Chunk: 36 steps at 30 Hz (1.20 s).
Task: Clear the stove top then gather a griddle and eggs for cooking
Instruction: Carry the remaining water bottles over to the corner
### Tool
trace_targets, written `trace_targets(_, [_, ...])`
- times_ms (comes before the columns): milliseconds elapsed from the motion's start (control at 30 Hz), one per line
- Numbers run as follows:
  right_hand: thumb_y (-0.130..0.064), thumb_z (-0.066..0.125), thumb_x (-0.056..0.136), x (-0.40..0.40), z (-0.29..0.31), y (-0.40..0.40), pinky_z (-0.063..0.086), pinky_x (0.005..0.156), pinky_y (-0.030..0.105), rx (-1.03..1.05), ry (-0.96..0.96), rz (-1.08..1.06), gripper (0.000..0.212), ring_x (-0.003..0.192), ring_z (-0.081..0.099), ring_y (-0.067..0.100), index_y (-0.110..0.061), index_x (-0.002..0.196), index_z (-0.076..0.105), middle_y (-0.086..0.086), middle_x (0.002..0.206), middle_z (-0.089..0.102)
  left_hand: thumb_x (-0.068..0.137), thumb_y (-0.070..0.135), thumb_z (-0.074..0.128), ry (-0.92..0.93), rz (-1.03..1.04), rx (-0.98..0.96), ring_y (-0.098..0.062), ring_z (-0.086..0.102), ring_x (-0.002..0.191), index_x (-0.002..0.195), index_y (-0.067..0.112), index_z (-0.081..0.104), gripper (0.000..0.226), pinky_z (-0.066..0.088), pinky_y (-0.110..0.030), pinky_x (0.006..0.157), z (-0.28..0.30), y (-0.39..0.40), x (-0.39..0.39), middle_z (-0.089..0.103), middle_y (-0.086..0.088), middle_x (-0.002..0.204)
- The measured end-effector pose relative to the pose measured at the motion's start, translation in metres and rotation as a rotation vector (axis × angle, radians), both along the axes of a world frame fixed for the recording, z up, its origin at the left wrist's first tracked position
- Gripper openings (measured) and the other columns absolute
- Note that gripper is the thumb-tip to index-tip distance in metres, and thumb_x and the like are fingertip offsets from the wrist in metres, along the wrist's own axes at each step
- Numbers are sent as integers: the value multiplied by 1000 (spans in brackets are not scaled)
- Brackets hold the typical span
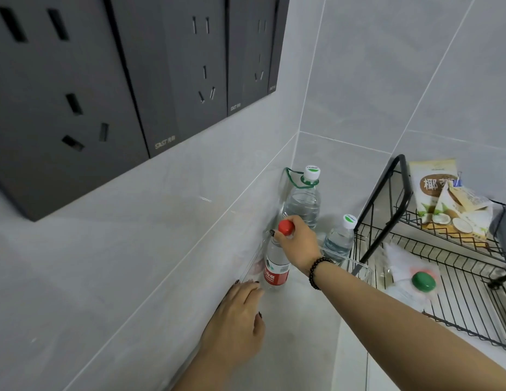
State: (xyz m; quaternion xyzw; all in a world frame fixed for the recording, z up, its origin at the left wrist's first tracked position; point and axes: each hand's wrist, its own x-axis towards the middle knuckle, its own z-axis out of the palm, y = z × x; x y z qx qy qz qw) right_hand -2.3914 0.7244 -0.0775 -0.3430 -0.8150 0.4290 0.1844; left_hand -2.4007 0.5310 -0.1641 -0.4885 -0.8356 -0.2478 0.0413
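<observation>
**Right hand on red-capped bottle at the wall corner**

Right hand [298,241] reaches in from the lower right, fingers curled round the neck of a clear water bottle [276,268] with a red cap [286,227] and a red label. Bottle stands upright on the pale counter [300,342], just beside the grey tiled wall [167,221]. Dark bead bracelet [316,270] on the right wrist.

Left hand [236,320] lies lower left of the bottle, fingers straight and together, tips close to the bottle's base and along the wall edge; cannot tell if they touch the bottle. It holds nothing. Dark nail polish on both hands.

Behind the held bottle, in the corner, a large water bottle [302,203] with a white-green cap and a green carry loop at the neck. A small water bottle [340,238] with the same kind of cap stands to its right, near the black wire rack [387,193].

On the rack: a snack bag [444,198] with coconut pictures on the upper tier, a clear plastic packet with a green round thing [423,281] on the lower tier.

Upper left on the wall, a row of dark grey socket plates [76,94].

Stove top, griddle and eggs not in view.
</observation>
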Motion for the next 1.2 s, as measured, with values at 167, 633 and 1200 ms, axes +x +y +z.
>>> trace_targets(167, [-23, 71, 85, 17, 0, 5, 42, 82, 22, -46, 27, 48, 32, 94, 55, 11, -17, 113, 57, -7, 99, 60, 68, 24, 65, 9, 6, 26, -8, 49, 120, 106, 24, 66, 38, 44, -22, 101, -1, 1, 0, 61, 10, 122])
trace_targets(633, [-9, 61, 87, 144, 24, 51, 35, 95, 16, 367, 18, -127, 29, 115, 51, 12, -18, 115, 60, -3, 122, 57, 52, 21, 83, 121, 5, -9, -10, 43, 112, 93, 21, 74, 42, 16, -17, 109, -2, 4, 2, 68, 5, 108])
trace_targets(1200, [-10, 55, 94, 218, -4, 61, 46, 90, 33, 206, -87, -296, 40, 96, 50, 17, -15, 133, 47, -4, 107, 45, 65, 27, 57, 132, 5, -39, -10, 45, 104, 88, 19, 73, 30, 5, -14, 115, -5, 6, -1, 68, 5, 101])
